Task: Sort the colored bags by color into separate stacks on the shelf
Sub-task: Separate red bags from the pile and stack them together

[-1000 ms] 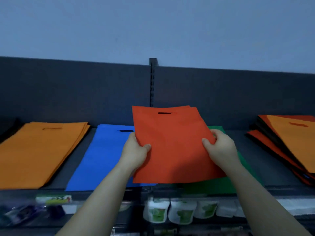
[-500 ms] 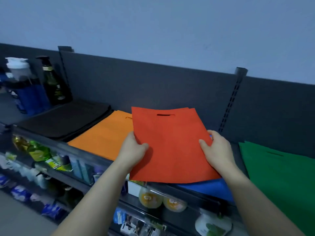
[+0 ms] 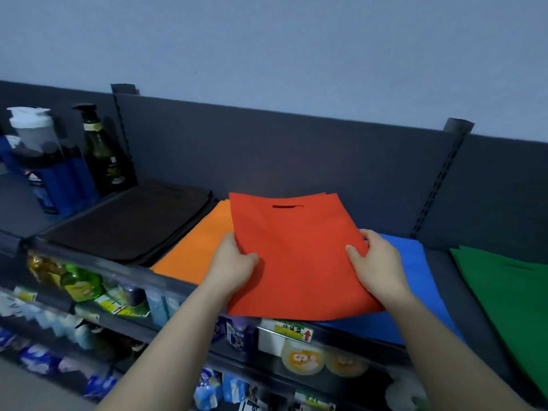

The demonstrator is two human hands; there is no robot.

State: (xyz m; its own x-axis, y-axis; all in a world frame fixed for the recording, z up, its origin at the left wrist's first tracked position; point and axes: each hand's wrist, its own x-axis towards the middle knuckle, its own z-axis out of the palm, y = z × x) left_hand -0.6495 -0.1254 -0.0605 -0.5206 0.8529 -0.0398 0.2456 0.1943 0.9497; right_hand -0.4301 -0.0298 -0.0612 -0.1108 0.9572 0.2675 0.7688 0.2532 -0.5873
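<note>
I hold a small stack of red bags [image 3: 299, 250] flat in the air above the shelf. My left hand [image 3: 232, 264] grips its left edge and my right hand [image 3: 376, 266] grips its right edge, thumbs on top. Below it lie an orange stack [image 3: 195, 250] and a blue stack [image 3: 415, 280]. A black stack [image 3: 130, 221] lies further left and a green stack [image 3: 510, 292] on the right.
Bottles [image 3: 68, 161] stand at the shelf's far left end. A dark back panel [image 3: 296, 161] with a slotted upright [image 3: 441, 179] runs behind the stacks. Lower shelves [image 3: 267, 351] hold packaged goods and bottles.
My view has swung left: the black stack and bottles came into sight and the green stack slid to the right edge. The red bags now hang over the orange and blue stacks.
</note>
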